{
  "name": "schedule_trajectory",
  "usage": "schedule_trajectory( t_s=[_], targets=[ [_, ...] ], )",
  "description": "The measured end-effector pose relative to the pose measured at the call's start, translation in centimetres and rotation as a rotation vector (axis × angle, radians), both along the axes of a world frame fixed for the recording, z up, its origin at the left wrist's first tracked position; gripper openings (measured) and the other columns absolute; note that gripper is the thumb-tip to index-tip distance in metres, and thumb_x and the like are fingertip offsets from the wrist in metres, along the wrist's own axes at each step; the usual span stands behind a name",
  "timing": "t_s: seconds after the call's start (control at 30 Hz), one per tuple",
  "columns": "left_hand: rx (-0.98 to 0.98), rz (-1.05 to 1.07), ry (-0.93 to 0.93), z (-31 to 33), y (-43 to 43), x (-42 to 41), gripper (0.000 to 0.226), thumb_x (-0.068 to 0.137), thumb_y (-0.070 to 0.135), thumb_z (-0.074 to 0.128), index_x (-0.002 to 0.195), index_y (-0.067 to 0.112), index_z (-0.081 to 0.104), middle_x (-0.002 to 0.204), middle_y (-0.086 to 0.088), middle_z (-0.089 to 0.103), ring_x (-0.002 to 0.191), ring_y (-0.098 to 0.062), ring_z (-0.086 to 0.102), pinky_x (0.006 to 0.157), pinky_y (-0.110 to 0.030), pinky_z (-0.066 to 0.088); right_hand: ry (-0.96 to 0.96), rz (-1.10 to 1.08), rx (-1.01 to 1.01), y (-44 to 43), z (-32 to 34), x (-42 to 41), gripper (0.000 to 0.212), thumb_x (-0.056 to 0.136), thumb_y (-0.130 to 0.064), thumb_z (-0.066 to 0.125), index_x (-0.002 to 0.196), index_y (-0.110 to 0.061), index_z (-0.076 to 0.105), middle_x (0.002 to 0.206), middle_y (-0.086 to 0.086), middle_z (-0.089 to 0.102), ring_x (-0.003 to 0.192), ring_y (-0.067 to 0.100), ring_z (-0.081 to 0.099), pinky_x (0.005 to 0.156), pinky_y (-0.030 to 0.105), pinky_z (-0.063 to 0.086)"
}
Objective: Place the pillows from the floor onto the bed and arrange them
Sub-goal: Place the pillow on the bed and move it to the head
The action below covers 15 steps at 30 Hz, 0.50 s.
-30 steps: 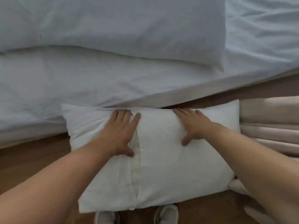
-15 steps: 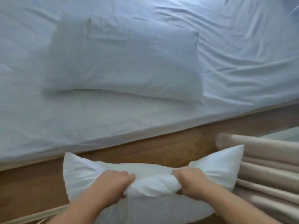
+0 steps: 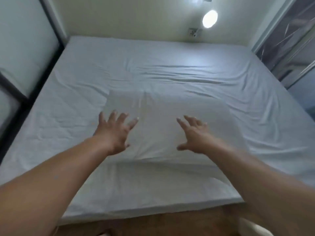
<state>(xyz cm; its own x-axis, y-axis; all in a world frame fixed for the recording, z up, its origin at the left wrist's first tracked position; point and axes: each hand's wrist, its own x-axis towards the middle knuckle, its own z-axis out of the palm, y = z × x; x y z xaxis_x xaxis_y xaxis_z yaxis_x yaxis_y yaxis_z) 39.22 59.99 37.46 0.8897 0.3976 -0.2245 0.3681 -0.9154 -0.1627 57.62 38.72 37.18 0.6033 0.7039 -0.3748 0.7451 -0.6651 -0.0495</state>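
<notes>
White pillow: blurred, over our bed. Our left hand and right hand: fingers spread, gripping nothing.

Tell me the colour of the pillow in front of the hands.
Plain white, no pattern; the pillow shows in the head view.

The bed is covered with a pale matt cloth sheet, creased in many places. The pillow on it has a white cloth cover, smoother and also matt. The floor looks like brown wood with a light sheen.
</notes>
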Motion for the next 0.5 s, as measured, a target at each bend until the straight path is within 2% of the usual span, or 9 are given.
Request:
schedule_trajectory(
  t_s=[0.1,0.17,0.23,0.3,0.4,0.5],
  targets=[
    [-0.134,0.013,0.060,-4.9,1.2,0.7,0.109,0.073,0.059,0.066,0.146,0.039,-0.013,0.161,-0.002,-0.015,0.145,-0.037,-0.012,0.110,-0.068,0.004,-0.061,-0.026,-0.108,1.4,-5.2,-1.2,0.133,0.062,-0.061,0.076,0.147,-0.025,-0.019,0.159,0.003,-0.021,0.144,0.034,-0.017,0.112,0.062,0.005],
    [-0.159,-0.026,0.079,-7.1,2.4,2.3,0.119,0.068,0.058,0.071,0.145,0.037,-0.018,0.159,-0.006,-0.022,0.143,-0.040,-0.017,0.107,-0.070,-0.001,-0.115,-0.073,-0.142,3.0,-7.6,-0.6,0.142,0.058,-0.062,0.078,0.143,-0.021,-0.027,0.156,0.005,-0.028,0.142,0.037,-0.023,0.110,0.067,0.005],
    [-0.159,-0.058,0.114,-8.8,3.4,3.7,0.127,0.066,0.050,0.078,0.145,0.035,-0.021,0.157,-0.009,-0.027,0.141,-0.043,-0.021,0.105,-0.072,-0.007,-0.131,-0.085,-0.191,4.8,-9.4,0.2,0.142,0.060,-0.057,0.079,0.142,-0.018,-0.029,0.154,0.007,-0.032,0.140,0.039,-0.026,0.109,0.069,0.004],
    [-0.155,-0.071,0.086,-10.3,4.7,5.0,0.123,0.072,0.034,0.077,0.143,0.034,-0.024,0.155,-0.012,-0.031,0.139,-0.045,-0.024,0.104,-0.073,-0.010,-0.151,-0.122,-0.195,6.4,-10.9,0.8,0.134,0.068,-0.047,0.078,0.142,-0.016,-0.029,0.154,0.010,-0.032,0.139,0.040,-0.027,0.108,0.071,0.003],
    [-0.156,-0.108,-0.014,-11.7,7.1,6.8,0.099,0.084,0.015,0.058,0.147,0.031,-0.017,0.158,-0.016,-0.021,0.142,-0.048,-0.014,0.105,-0.074,-0.002,-0.204,-0.127,-0.201,8.6,-11.8,2.7,0.114,0.079,-0.030,0.070,0.146,-0.015,-0.021,0.156,0.011,-0.026,0.141,0.041,-0.022,0.108,0.071,0.007],
    [-0.067,-0.211,-0.150,-10.8,10.2,9.4,0.072,0.088,0.013,0.049,0.150,0.022,0.015,0.158,-0.021,0.018,0.138,-0.050,0.023,0.104,-0.069,0.022,-0.300,-0.020,-0.151,11.0,-10.1,6.4,0.088,0.084,-0.019,0.057,0.150,-0.015,-0.001,0.160,0.014,0.001,0.144,0.041,0.004,0.108,0.067,0.019]
  ],
)
